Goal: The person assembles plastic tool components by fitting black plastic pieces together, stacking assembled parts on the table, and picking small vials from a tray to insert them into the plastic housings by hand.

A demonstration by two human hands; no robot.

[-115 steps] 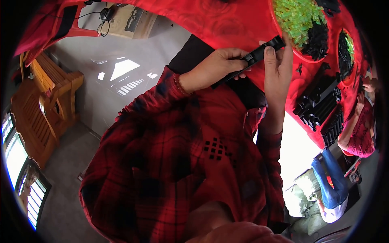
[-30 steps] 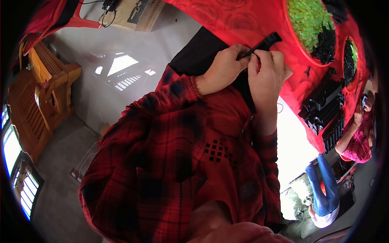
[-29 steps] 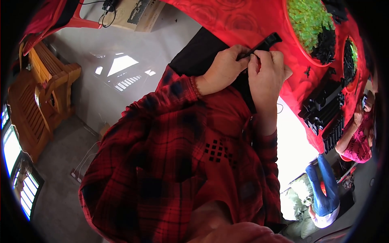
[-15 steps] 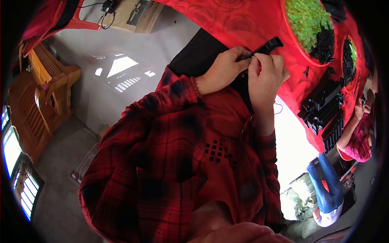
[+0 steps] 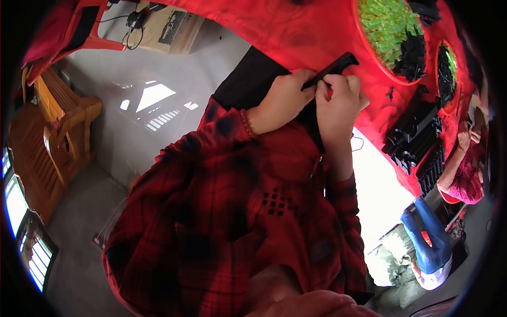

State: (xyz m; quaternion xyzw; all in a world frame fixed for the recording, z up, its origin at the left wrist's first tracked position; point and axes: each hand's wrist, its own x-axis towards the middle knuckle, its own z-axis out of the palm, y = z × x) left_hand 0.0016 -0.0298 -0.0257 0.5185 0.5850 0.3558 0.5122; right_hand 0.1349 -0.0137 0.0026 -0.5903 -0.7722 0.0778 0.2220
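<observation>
My left hand (image 5: 282,100) grips the near end of a long narrow black plastic strip (image 5: 334,68) above the edge of a table with a red cloth (image 5: 296,26). My right hand (image 5: 338,103) pinches the same strip from the right, fingertips pressed on its middle. Both hands sit close together, thumbs almost touching. The strip's far end points up and to the right toward a red bowl (image 5: 364,58) filled with small green pieces and some black ones. My red and black checked sleeves fill the lower middle of the view.
A stack of black plastic parts (image 5: 417,140) lies on the cloth at right, near a second bowl (image 5: 448,63). Another person in pink (image 5: 467,174) works at the far right. A wooden bench (image 5: 45,137) stands on the grey floor at left; a cardboard box (image 5: 169,29) lies beyond.
My hands have stayed at the black strip, shifting slightly. My right fingers now press nearer its middle, and the strip sits a little lower against the red cloth than a few seconds ago.
</observation>
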